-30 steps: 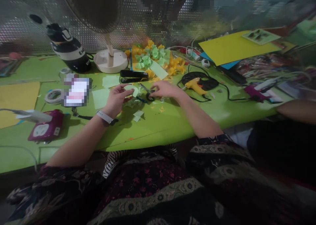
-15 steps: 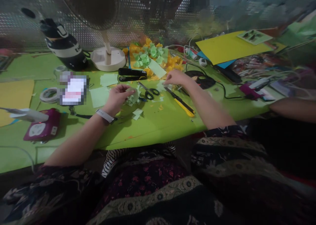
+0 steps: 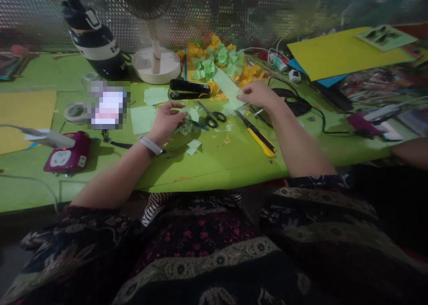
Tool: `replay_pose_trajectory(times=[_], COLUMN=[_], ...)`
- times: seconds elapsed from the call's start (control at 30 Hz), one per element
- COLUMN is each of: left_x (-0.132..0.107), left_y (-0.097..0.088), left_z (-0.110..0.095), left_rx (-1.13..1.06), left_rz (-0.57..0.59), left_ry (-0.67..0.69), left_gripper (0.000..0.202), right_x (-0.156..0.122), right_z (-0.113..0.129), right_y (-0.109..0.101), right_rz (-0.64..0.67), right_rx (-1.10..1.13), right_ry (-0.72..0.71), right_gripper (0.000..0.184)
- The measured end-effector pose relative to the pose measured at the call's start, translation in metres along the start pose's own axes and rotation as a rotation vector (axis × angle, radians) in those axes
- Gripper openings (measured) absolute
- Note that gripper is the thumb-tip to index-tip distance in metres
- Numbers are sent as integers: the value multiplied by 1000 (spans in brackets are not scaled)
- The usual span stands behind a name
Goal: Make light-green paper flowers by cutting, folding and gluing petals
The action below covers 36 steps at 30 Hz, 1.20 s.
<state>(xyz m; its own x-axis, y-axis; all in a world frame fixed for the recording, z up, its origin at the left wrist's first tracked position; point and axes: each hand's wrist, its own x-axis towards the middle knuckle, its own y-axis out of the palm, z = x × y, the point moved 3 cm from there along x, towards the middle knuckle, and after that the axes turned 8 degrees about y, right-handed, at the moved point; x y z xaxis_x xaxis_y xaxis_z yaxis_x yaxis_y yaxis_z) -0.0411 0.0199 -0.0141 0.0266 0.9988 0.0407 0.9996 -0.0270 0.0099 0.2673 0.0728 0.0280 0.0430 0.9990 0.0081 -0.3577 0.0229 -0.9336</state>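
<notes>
My left hand [image 3: 168, 123] is closed in a loose pinch by a small light green paper piece [image 3: 192, 114], above a crumpled heap of green scraps [image 3: 187, 127]. Part of that piece is hidden behind the thumb. My right hand [image 3: 259, 95] pinches the near end of a light green paper strip [image 3: 227, 83], which slants back toward the paper flowers. Scissors [image 3: 211, 117] lie half open between my hands. A yellow utility knife [image 3: 259, 138] rests below my right wrist. The black stapler [image 3: 189, 90] stands behind my left fingers.
Green and orange paper flowers [image 3: 220, 59] are piled at the back. A fan base [image 3: 137, 68] and a black bottle [image 3: 105, 55] stand at the left, near a phone [image 3: 109, 106], a tape roll [image 3: 74, 113] and a purple socket adapter [image 3: 68, 155]. Yellow sheets [image 3: 344, 53] lie right.
The view has shifted, so the table appears farther right and higher. My right hand has moved slightly right, now at the strip's end, with more of the strip showing. My left hand stays by the scraps.
</notes>
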Motion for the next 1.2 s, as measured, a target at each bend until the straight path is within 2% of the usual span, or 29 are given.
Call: replay_pose_trajectory(times=[0.1,0.17,0.27,0.33,0.4,0.47,0.53,0.7,0.83,0.93,1.07,1.2], left_x=[1,2,0,-6,-13,-20,-24,-22,-18,-19,-23,-27], left_y=[-1,-2,-5,-5,0,10,16,15,9,10,14,18], left_z=[2,1,-11,-23,-30,-32,-32,-25,-25,-26,-29,-33], left_rx=[48,121,247,220,87,-38,-110,-239,-292,-295,-257,-229], left_rz=[15,27,-24,-75,-43,72,136,176,190,215,241,257], left_ry=[13,47,215,323,274,134,69,-39,-77,-84,-59,-35], left_gripper=[20,18,20,21,18,27,29,25,23,20,21,19], right_x=[-11,-21,-39,-51,-61,-69,-76,-87,-92,-95,-98,-97], right_z=[10,24,54,74,91,104,113,116,110,109,113,116], right_y=[-12,-15,-13,-7,1,10,15,12,10,15,21,24], right_rz=[-70,-44,50,111,158,200,221,248,313,370,350,300], right_rx=[56,198,390,464,536,602,644,671,706,730,766,845], right_ry=[44,34,-40,-112,-174,-220,-241,-259,-392,-466,-448,-366], right_gripper=[21,17,24,28,31,35,38,42,42,32,21,32])
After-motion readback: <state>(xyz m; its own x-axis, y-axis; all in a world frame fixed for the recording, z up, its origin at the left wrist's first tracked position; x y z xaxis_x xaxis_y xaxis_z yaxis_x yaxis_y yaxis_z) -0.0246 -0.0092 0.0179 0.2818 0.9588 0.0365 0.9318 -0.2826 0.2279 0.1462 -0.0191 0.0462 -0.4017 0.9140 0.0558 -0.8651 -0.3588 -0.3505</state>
